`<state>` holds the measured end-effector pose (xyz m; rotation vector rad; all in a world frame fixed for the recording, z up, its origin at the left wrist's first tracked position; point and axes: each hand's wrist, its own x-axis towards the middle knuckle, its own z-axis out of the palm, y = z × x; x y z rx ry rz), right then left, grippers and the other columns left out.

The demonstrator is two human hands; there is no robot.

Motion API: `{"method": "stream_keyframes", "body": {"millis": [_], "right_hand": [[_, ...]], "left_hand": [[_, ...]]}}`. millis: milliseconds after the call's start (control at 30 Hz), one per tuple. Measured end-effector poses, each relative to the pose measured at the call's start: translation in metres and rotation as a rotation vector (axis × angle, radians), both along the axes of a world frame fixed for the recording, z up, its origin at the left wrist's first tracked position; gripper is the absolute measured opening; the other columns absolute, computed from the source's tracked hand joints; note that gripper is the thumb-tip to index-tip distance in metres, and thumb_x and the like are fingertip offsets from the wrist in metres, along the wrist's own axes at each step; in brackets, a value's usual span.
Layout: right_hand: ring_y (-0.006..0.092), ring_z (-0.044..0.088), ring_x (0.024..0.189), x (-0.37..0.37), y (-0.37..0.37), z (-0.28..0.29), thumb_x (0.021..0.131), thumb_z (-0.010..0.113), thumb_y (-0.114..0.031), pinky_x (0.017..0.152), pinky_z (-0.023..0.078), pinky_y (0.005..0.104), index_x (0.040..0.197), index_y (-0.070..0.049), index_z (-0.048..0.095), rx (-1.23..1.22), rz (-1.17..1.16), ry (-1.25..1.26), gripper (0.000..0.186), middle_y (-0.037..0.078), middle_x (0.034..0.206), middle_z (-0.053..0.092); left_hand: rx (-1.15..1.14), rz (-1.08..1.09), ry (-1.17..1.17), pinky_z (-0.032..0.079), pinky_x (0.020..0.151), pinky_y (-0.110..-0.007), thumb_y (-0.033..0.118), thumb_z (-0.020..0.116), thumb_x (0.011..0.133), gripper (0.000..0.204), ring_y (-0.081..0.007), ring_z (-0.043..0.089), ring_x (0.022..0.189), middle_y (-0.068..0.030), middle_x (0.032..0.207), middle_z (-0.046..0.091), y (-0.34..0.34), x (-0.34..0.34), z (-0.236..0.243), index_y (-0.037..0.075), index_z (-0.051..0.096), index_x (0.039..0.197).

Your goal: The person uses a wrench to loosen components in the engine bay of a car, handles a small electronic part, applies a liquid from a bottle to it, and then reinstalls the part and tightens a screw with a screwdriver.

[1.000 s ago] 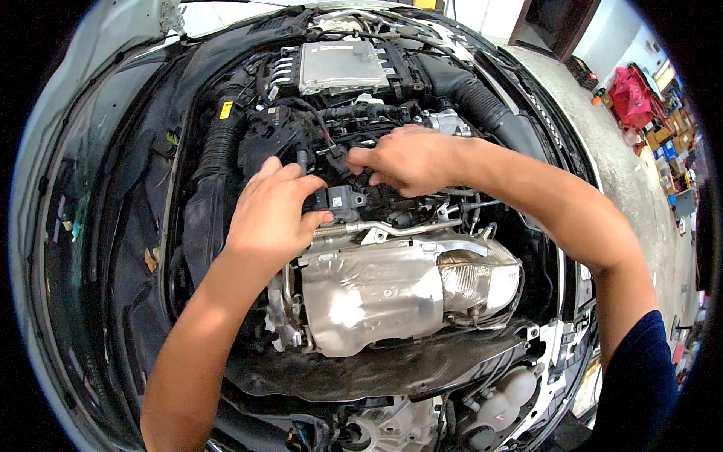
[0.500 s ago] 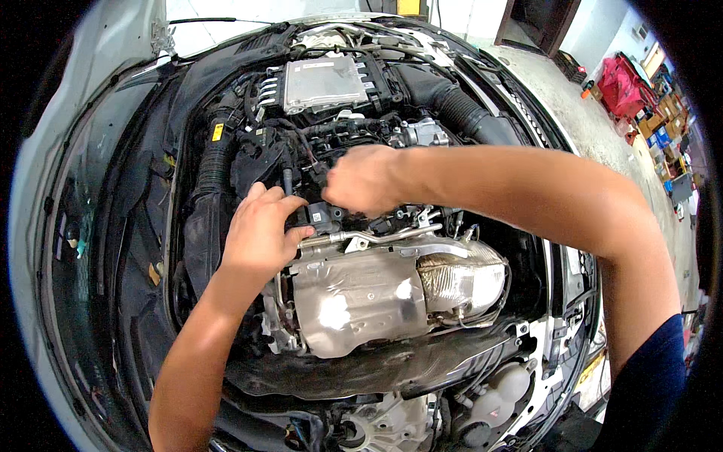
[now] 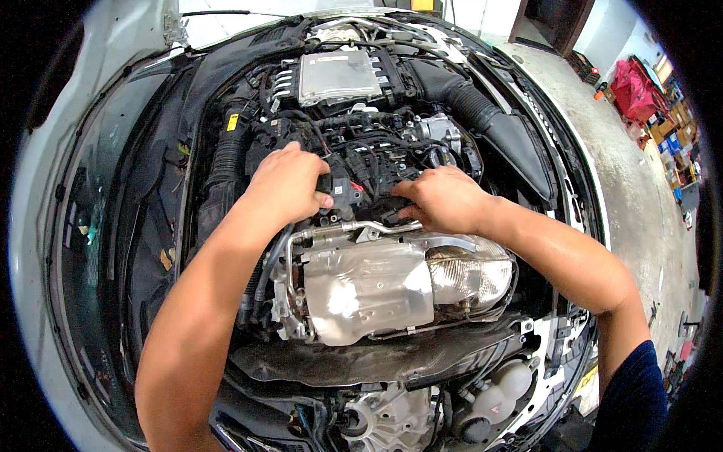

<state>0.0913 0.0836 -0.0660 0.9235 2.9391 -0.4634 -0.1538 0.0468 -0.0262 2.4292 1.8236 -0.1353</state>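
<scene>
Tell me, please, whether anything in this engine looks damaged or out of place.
Nothing stands out: I see no spill or break on the shiny metal cover or the dark box beside the left hand. The right hand blocks some view.

engine point(image 3: 373, 160) | far end: silver-topped module point(image 3: 340, 75) | near side: metal heat shield point(image 3: 369, 292)

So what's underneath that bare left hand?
Just beside the bare left hand, a small dark-grey boxy module with a white label shows. Whatever lies directly beneath the hand is covered and cannot be seen.
</scene>
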Motion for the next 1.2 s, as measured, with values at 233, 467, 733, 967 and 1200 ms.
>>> {"method": "stream_keyframes", "body": {"millis": [233,467,733,967,1200], "right_hand": [[0.0386,0.064,0.074,0.036,-0.021,0.001,0.085,0.063,-0.026,0.069,0.050,0.0479,0.114,-0.008,0.061,0.087,-0.176,0.202,0.034,0.021,0.075,0.064],[0.0267,0.064,0.066,0.160,-0.088,-0.019,0.088,0.062,-0.013,0.064,0.049,0.0357,0.103,0.000,0.065,-0.093,-0.824,0.407,0.020,0.016,0.079,0.067],[0.0115,0.051,0.074,0.352,-0.209,-0.123,0.097,0.054,-0.019,0.067,0.042,0.0268,0.100,0.004,0.062,0.181,-1.461,0.516,0.024,0.006,0.082,0.061],[0.0152,0.056,0.084,0.368,-0.286,-0.179,0.098,0.052,-0.018,0.078,0.045,0.0281,0.102,0.005,0.060,0.116,-1.630,0.527,0.024,0.009,0.091,0.063],[0.0132,0.054,0.088,0.374,-0.324,-0.184,0.100,0.047,-0.015,0.082,0.043,0.0257,0.104,0.005,0.059,0.167,-1.548,0.524,0.024,0.007,0.095,0.061]], "left_hand": [[-0.031,0.005,0.064,0.047,0.088,-0.042,0.035,0.079,0.069,0.047,-0.0338,0.058,0.100,-0.0189,0.094,0.063,0.009,0.006,0.003,0.008,0.070,0.106],[-0.006,-0.137,0.044,0.046,0.087,-0.043,0.030,0.077,0.070,0.042,-0.0331,0.056,0.097,-0.0147,0.097,0.064,0.002,0.004,-0.001,0.001,0.067,0.099],[-0.187,-0.018,0.167,0.045,0.083,-0.047,0.034,0.071,0.077,0.046,-0.0412,0.056,0.093,-0.0259,0.091,0.058,0.012,0.008,0.004,-0.005,0.061,0.099],[-0.385,-0.122,0.346,0.042,0.089,-0.044,0.028,0.076,0.073,0.042,-0.0383,0.052,0.101,-0.0222,0.096,0.057,0.030,0.034,0.014,-0.005,0.064,0.098],[-0.183,-0.296,0.146,0.040,0.081,-0.045,0.026,0.079,0.070,0.046,-0.0347,0.048,0.086,-0.0167,0.089,0.054,0.030,0.024,-0.006,-0.007,0.059,0.095]]}}
